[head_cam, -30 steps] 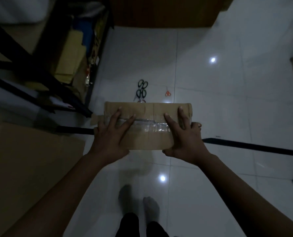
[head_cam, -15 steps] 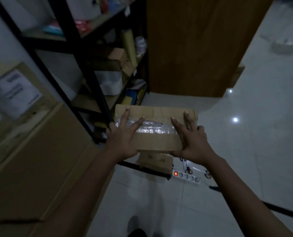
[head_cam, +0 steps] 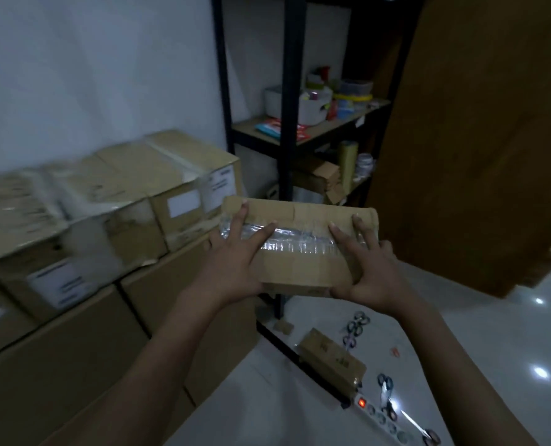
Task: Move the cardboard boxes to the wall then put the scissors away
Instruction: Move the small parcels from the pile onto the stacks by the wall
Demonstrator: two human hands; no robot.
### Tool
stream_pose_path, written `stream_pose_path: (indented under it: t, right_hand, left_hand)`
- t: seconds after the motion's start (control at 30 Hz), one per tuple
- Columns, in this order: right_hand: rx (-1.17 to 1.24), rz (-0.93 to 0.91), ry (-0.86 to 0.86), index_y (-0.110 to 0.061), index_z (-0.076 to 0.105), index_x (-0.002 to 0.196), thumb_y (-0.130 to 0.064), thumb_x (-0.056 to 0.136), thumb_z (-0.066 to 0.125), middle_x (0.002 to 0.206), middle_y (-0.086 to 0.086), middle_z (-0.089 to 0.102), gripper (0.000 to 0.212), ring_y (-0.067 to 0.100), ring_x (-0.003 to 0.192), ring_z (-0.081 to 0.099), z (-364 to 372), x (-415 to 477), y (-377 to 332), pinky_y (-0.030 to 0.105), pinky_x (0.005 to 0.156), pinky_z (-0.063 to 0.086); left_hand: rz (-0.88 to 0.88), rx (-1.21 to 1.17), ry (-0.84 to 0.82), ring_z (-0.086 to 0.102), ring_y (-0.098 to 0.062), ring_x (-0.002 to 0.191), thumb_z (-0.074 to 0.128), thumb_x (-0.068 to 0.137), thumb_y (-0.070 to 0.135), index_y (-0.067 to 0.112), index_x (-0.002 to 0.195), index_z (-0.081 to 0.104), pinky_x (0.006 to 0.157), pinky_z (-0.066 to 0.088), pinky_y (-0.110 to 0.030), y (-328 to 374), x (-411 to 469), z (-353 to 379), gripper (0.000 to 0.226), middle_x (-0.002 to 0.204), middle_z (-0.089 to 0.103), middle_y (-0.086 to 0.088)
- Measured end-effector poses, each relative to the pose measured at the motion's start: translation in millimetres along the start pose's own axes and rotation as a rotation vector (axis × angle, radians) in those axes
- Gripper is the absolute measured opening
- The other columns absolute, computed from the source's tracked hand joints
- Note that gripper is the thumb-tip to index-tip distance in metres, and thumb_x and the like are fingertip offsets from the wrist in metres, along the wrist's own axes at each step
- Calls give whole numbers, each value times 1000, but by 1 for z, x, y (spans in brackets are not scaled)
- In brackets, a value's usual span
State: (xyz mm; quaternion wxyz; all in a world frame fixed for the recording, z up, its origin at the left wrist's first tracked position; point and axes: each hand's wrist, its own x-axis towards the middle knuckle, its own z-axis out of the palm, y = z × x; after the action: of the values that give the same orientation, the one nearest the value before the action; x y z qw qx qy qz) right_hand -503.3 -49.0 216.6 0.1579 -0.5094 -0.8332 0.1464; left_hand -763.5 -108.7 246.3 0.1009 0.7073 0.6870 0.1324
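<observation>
I hold a flat taped cardboard box [head_cam: 300, 268] in the air at chest height. My left hand [head_cam: 232, 255] grips its left end, fingers spread over the top and thumb underneath. My right hand [head_cam: 370, 265] grips its right end the same way. A second small cardboard box [head_cam: 332, 358] lies on the white floor below. Several scissors lie on the floor around it, a dark-handled pair [head_cam: 354, 329] beyond it and another pair [head_cam: 386, 394] near the power strip. Stacked cardboard boxes [head_cam: 107, 201] stand against the white wall at the left.
A black metal shelf rack [head_cam: 287, 130] with containers and tape rolls stands behind the held box. A wooden door [head_cam: 480, 140] is at the right. A white power strip [head_cam: 383, 420] with a lit red switch and a black cable lie on the floor.
My view has swung up and left from the floor toward the wall. The held box has risen with both hands and now hangs in front of the stacked boxes and the rack.
</observation>
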Motion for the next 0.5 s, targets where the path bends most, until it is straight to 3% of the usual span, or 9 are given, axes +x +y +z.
stream_pose_path:
  t: [0.23,0.43,0.5]
  right_hand:
    - [29,-207,-30,-61,-2,143,-51,69,79,156,-23,-20,110,35,138,11,25,-14,-97,52,108,25]
    - [77,-383,-91,-66,-3,138,-65,54,66,157,-24,-18,109,27,133,17,64,-78,-182,48,106,30]
    - [102,-455,-176,-65,-1,139,-61,57,73,156,-25,-18,111,29,135,17,81,-103,-211,48,108,28]
  left_hand:
    - [-201,80,141,20,-39,131,72,72,28,55,147,9,110,21,-45,-44,-113,-42,102,157,-23,13]
    - [-399,124,180,23,-40,131,72,73,37,56,146,2,109,21,-50,-70,-256,-47,103,158,-20,12]
    - [-509,152,172,26,-39,128,72,72,37,56,146,1,107,24,-47,-77,-311,-41,104,158,-20,12]
